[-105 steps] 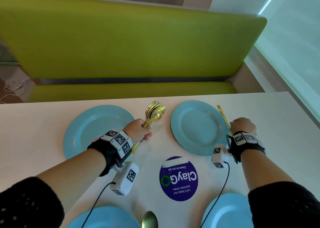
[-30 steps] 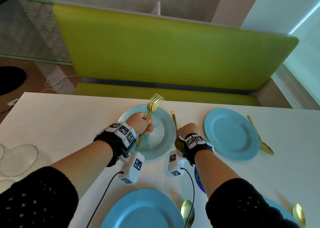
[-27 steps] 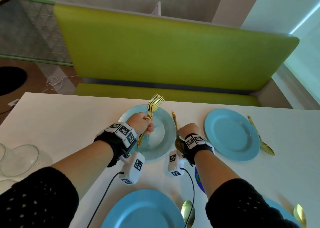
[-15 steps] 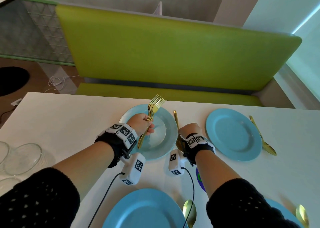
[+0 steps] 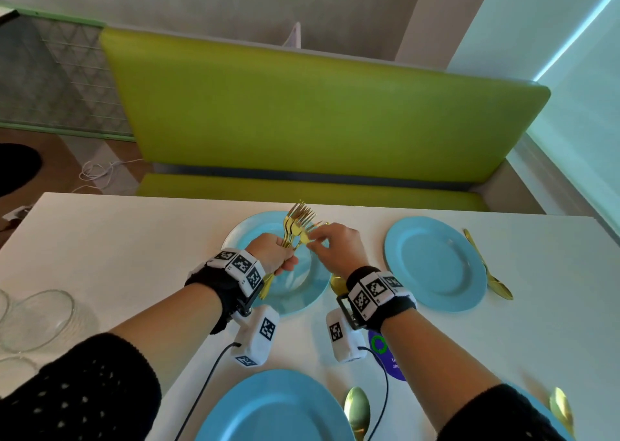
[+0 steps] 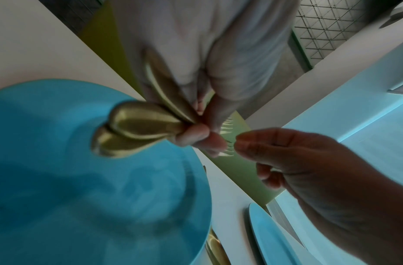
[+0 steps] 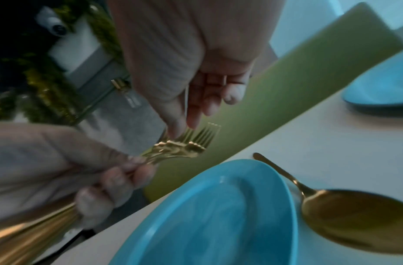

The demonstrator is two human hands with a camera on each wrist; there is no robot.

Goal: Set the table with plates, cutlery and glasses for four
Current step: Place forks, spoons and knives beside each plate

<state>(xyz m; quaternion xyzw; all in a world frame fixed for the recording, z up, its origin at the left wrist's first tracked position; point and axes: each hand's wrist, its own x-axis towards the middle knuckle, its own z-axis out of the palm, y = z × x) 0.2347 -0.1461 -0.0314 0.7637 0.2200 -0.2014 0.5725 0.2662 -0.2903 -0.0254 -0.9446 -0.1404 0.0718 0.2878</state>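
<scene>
My left hand (image 5: 285,263) grips a bundle of gold forks (image 5: 298,222) by the handles, tines up, over the far-left blue plate (image 5: 295,293). My right hand (image 5: 313,239) has reached across, and its thumb and forefinger pinch the head of one fork in the bundle. The right wrist view shows those fingertips (image 7: 192,123) on the tines of the forks (image 7: 180,147). A gold spoon (image 7: 345,211) lies on the table right of this plate (image 7: 218,215). In the left wrist view the fork handle ends (image 6: 132,129) stick out below my left hand (image 6: 196,136).
A second blue plate (image 5: 434,263) with a gold spoon (image 5: 488,266) on its right sits far right. Near me lie two more blue plates (image 5: 275,407), each with a spoon (image 5: 357,410). Clear glass bowls (image 5: 33,320) stand at the left edge. A green bench (image 5: 302,112) lies beyond.
My right hand has left the spoon lying beside the far-left plate and moved up and left to the forks in my left hand. The left hand stayed over the plate.
</scene>
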